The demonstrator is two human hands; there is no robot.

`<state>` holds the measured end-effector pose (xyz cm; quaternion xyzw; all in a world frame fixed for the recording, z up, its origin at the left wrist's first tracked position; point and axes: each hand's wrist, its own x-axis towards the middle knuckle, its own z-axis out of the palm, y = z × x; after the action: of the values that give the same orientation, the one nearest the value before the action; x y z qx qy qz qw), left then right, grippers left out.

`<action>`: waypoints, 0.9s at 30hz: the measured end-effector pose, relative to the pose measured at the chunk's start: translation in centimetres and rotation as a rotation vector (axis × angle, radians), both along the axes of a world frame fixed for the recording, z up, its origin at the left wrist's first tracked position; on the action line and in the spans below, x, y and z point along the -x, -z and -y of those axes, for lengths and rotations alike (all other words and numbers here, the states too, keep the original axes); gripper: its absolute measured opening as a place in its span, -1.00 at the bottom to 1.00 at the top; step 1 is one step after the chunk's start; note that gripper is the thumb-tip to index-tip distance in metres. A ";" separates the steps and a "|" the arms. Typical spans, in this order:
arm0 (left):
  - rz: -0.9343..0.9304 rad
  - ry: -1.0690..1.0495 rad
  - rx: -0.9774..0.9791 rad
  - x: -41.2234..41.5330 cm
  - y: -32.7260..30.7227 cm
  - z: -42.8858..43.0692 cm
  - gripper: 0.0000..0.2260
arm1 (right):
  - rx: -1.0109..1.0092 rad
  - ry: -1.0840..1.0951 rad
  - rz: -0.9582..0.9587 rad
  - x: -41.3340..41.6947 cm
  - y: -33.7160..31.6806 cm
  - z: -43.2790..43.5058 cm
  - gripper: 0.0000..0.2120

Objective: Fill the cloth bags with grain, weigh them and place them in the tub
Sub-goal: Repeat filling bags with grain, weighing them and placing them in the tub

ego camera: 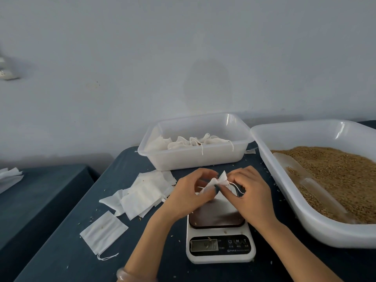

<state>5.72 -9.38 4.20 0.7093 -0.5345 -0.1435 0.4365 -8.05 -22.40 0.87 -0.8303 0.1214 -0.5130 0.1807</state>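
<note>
Over the scale [220,249], the left hand [189,192] and the right hand [250,192] both pinch a small cloth bag [218,181] by its gathered top (a drawstring trails toward the right hand). Behind the scale stands the tub [193,161], holding filled bags [195,142]. Right of the scale sits a tray [291,200] of grain [335,174]; left of it lie empty bags [146,192].
</note>
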 end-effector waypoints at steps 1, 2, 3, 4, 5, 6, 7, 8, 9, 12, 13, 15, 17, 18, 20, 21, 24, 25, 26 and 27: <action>0.013 -0.010 0.023 0.0 -0.1 0.0 -0.74 | 0.004 0.023 0.011 0.0 0.0 0.1 -0.77; 0.029 -0.021 0.047 0.0 -0.1 -0.1 -0.76 | -0.007 0.048 0.012 0.1 0.0 0.1 -0.76; 0.050 -0.036 0.071 0.0 0.0 -0.1 -0.77 | -0.024 0.074 0.002 0.2 0.0 0.1 -0.76; 0.087 -0.064 0.093 -0.1 0.1 0.0 -0.80 | -0.037 0.094 -0.017 0.2 0.0 0.1 -0.76; 0.132 -0.100 0.110 -0.2 0.1 0.0 -0.84 | -0.039 0.107 -0.037 0.2 0.0 0.1 -0.75; 0.172 -0.134 0.126 -0.3 0.1 0.0 -0.88 | -0.035 0.113 -0.054 0.2 0.1 0.1 -0.76; 0.197 -0.161 0.145 -0.4 0.1 0.0 -0.91 | -0.028 0.119 -0.067 0.2 0.1 0.1 -0.79; 0.217 -0.185 0.169 -0.6 0.1 0.0 -0.92 | -0.021 0.129 -0.075 0.2 0.1 0.1 -0.81; 0.240 -0.210 0.196 -0.7 0.0 0.0 -0.93 | -0.016 0.142 -0.077 0.2 0.1 0.1 -0.82; 0.305 -0.254 0.240 -0.7 -0.1 -0.2 -0.93 | -0.022 0.149 -0.076 0.3 0.1 0.3 -0.76; 0.316 -0.250 0.234 -0.7 -0.1 -0.2 -0.91 | -0.025 0.135 -0.076 0.3 0.2 0.4 -0.74; 0.322 -0.232 0.214 -0.6 -0.1 -0.3 -0.81 | -0.026 0.082 -0.060 0.3 0.3 0.6 -0.79; 0.313 -0.209 0.189 -0.5 0.0 -0.4 -0.66 | 0.000 0.015 -0.044 0.1 0.5 0.7 -0.87; 0.317 -0.196 0.163 -0.4 0.0 -0.4 -0.59 | 0.017 -0.011 -0.050 0.1 0.5 0.6 -0.84; 0.374 -0.176 0.107 0.0 0.1 -0.3 -0.47 | 0.079 -0.051 -0.078 0.0 0.4 0.3 -0.82; 0.417 -0.170 0.093 0.1 0.2 -0.2 -0.43 | 0.113 -0.065 -0.094 0.1 0.4 0.2 -0.84; 0.518 -0.172 0.096 0.3 0.4 0.0 -0.37 | 0.186 -0.097 -0.146 0.2 0.2 0.0 -0.87; 0.530 -0.174 0.092 0.3 0.5 0.0 -0.37 | 0.206 -0.099 -0.164 0.3 0.1 0.0 -0.87; 0.539 -0.173 0.083 0.2 0.5 0.0 -0.38 | 0.227 -0.094 -0.183 0.3 0.0 -0.1 -0.86; 0.551 -0.173 0.073 0.0 0.6 0.0 -0.39 | 0.247 -0.087 -0.200 0.3 0.0 -0.2 -0.87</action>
<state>5.72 -9.36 3.61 0.7482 -0.5754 0.1117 0.3108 -8.37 -22.19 0.87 -0.8977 0.0386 -0.4303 0.0864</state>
